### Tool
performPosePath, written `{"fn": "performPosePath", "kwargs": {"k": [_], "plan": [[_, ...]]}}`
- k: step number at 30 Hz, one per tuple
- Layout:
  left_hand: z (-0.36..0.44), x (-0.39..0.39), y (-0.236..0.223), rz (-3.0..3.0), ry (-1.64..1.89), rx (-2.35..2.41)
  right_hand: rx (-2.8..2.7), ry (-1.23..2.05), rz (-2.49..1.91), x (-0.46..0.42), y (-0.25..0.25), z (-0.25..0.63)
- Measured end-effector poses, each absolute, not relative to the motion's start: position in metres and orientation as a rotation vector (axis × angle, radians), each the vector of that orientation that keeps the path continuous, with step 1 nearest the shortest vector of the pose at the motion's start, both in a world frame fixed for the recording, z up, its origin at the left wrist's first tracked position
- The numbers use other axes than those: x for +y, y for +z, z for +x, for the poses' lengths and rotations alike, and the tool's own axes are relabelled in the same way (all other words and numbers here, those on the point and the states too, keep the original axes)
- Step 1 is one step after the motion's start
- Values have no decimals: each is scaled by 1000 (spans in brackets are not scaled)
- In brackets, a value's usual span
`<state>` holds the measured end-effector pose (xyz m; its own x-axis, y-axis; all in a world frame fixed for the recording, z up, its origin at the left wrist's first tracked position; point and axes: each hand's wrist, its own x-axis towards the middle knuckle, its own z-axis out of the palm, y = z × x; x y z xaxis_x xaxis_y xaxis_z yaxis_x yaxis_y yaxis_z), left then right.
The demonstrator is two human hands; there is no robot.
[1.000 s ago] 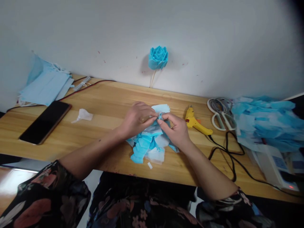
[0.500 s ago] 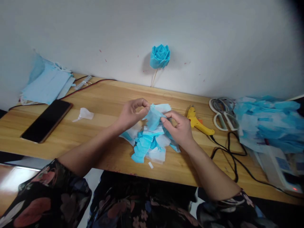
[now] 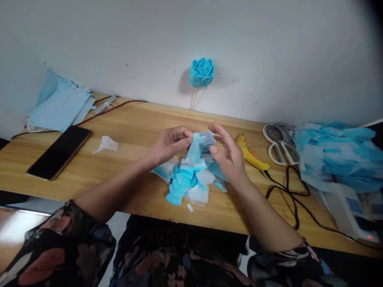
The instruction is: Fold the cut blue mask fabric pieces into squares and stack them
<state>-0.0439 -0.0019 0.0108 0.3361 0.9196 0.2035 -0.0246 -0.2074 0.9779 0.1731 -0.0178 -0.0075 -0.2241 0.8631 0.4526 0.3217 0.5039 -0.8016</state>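
Between thumb and fingertips, my left hand [image 3: 176, 144] pinches the left edge of a thin blue-and-white fabric piece [image 3: 197, 146]. My right hand [image 3: 229, 155] is open beside that piece's right side, thumb and fingers apart; whether a fingertip touches it I cannot tell. Beneath both hands lies a loose pile of blue and white fabric pieces [image 3: 181, 184], some with pleated or wavy edges. A blue fabric rose [image 3: 202, 72] on a thin stick leans against the wall behind.
Right of my hands lie a yellow glue gun [image 3: 253, 157], white-handled scissors [image 3: 281, 153], a black cord [image 3: 295, 193] and a heap of blue fabric [image 3: 338, 155]. Leftward are a phone [image 3: 60, 152], a white scrap [image 3: 107, 144] and stacked face masks [image 3: 60, 103].
My right hand has let go of the fabric piece and spread its fingers, rising slightly to the right. My left hand still pinches the piece, which now hangs more upright.
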Motion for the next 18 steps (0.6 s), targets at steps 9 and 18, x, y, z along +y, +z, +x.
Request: {"fn": "performPosePath", "kwargs": {"k": [9, 18], "plan": [[-38, -12, 14, 1732, 1063, 810, -1714, 859, -1121, -23, -3, 161], [-36, -8, 10, 1812, 1223, 815, -1743, 768, -1186, -29, 8, 152]]}}
